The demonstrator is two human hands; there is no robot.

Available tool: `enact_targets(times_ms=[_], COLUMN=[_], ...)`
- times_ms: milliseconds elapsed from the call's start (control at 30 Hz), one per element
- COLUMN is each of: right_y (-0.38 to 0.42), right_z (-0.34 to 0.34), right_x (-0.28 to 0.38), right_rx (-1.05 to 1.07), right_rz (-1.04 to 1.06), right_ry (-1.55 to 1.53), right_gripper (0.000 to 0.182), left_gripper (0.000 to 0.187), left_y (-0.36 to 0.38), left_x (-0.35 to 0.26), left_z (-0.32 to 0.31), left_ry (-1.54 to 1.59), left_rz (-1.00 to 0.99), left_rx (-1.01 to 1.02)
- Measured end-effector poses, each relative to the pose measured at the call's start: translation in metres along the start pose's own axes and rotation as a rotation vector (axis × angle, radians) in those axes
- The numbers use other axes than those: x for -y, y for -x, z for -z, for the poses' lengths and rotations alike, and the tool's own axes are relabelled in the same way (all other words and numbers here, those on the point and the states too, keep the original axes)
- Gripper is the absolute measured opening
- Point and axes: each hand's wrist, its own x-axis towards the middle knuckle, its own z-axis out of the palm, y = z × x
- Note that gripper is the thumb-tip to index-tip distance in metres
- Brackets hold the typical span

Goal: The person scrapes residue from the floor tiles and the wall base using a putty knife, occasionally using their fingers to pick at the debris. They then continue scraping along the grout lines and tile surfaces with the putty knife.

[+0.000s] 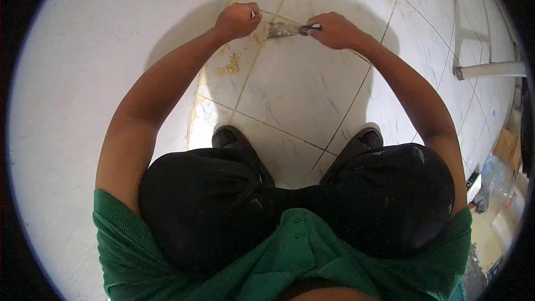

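Observation:
My right hand [332, 30] is wrapped round the dark handle of a scraper [285, 29], whose flat, stained blade points left toward my other hand. Just beyond the blade's tip, my left hand [238, 20] is closed in a fist or pinch; a small pale bit shows at its fingers, too small to name. Both hands are over the white tiled floor [301, 83], near the base of the white wall [83, 67]. Yellowish crumbs [230, 65] lie on the tiles below my left hand.
My shoes [227, 136] stand on the tiles. A pale chair or table leg [490, 71] reaches in from the right. Clear plastic [496, 181] and a piece of wood [505, 146] lie at the lower right. More yellowish debris runs along the wall's edge.

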Motion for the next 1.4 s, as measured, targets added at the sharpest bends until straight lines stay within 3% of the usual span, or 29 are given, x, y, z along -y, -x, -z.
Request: enact_targets(times_ms=[100,133,333,467,567,700,900,1100,1200,1267,1333,1367,1400], right_y=[-0.004,-0.006,0.026,0.093,0.139,0.182,0.211,0.238,0.243,0.246,0.248,0.248,0.248], right_z=[0.006,0.006,0.095,0.101,0.111,0.107,0.106,0.09,0.089,0.079,0.065,0.062,0.058], right_x=[0.007,-0.004,-0.027,-0.068,-0.073,-0.088,-0.102,-0.127,-0.135,-0.135,-0.137,-0.134,-0.128], right_rx=[0.097,-0.043,0.108,-0.104,-0.01,0.025,0.054,-0.022,0.025,-0.022,-0.051,-0.052,-0.049], right_rz=[0.015,0.122,-0.404,-0.488,-0.657,-0.716,-0.679,-0.63,-0.588,-0.503,-0.443,-0.484,-0.522], right_ry=[0.027,0.063,-0.155,-0.105,-0.075,-0.111,-0.146,-0.237,-0.11,-0.079,-0.08,-0.115,-0.148], right_gripper=[0.026,0.028,0.036,0.038,0.036,0.041,0.025,0.024,0.028,0.029,0.03,0.031,0.031], left_gripper=[0.025,0.025,0.02,0.019,0.02,0.022,0.02,0.02,0.023,0.024,0.031,0.037,0.039], left_y=[-0.008,-0.005,0.001,-0.002,-0.019,-0.04,-0.049,-0.08,-0.122,-0.137,-0.132,-0.118,-0.103], left_x=[-0.002,-0.004,0.005,0.006,-0.017,-0.048,-0.1,-0.154,-0.173,-0.194,-0.227,-0.253,-0.265], left_z=[0.006,0.007,-0.002,-0.002,0.01,0.003,0.003,0.025,-0.002,-0.037,-0.073,-0.081,-0.107], left_ry=[0.031,0.032,0.082,0.128,0.157,0.251,0.282,-0.086,-0.011,-0.028,0.147,0.384,0.602], left_rz=[-0.007,0.007,0.026,0.001,-0.024,-0.064,-0.162,-0.587,-0.477,-0.477,-0.327,-0.096,0.001], left_rx=[-0.037,-0.021,-0.052,-0.052,-0.071,-0.106,0.083,0.48,0.518,0.28,0.199,0.322,0.327])
